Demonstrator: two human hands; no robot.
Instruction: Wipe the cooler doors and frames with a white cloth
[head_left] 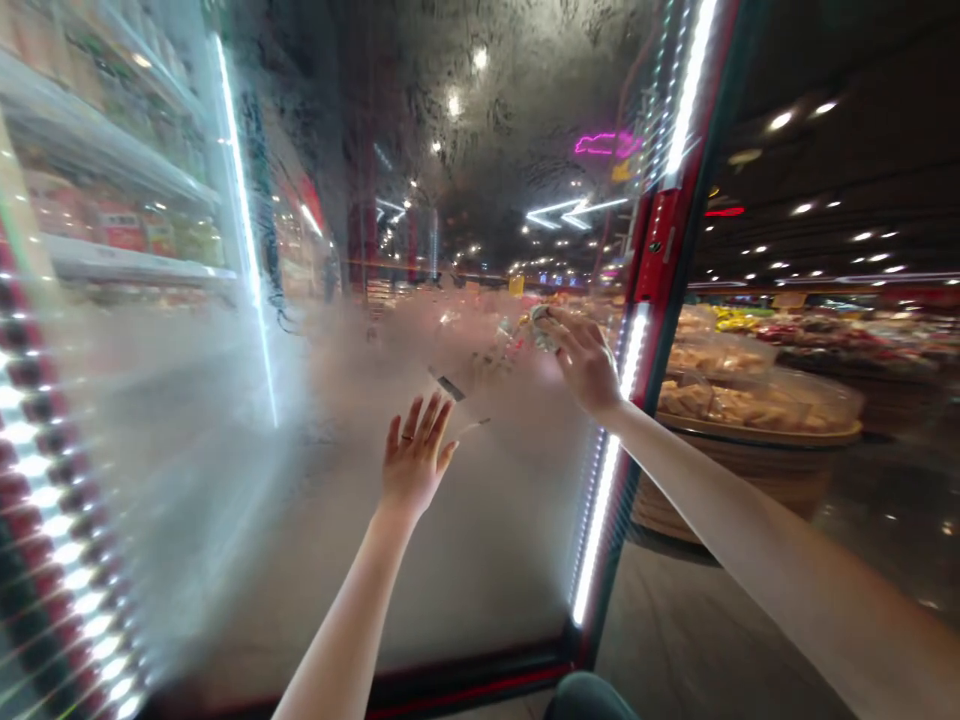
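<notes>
A tall fridge's glass door [480, 540] stands in front of me, its lower part fogged over and its upper part streaked with wet marks. My left hand [414, 460] is raised to the fogged glass, palm forward, fingers stretched out and holding nothing; a ring shows on one finger. Just above its fingertips is a small grey strip [450, 385], too blurred to name. Higher and to the right, my right hand [589, 360] presses a crumpled pale cloth [540, 325] against the glass near the lit door edge. My fingers partly hide the cloth.
Fridge shelves [135, 258] with packaged goods are at the left. Bright light strips [630, 370] run along the red and dark door frame [660, 245]. Beyond it, at the right, stands a round wooden display stand [750, 470] with clear bins of food. My knee [592, 697] shows at the bottom.
</notes>
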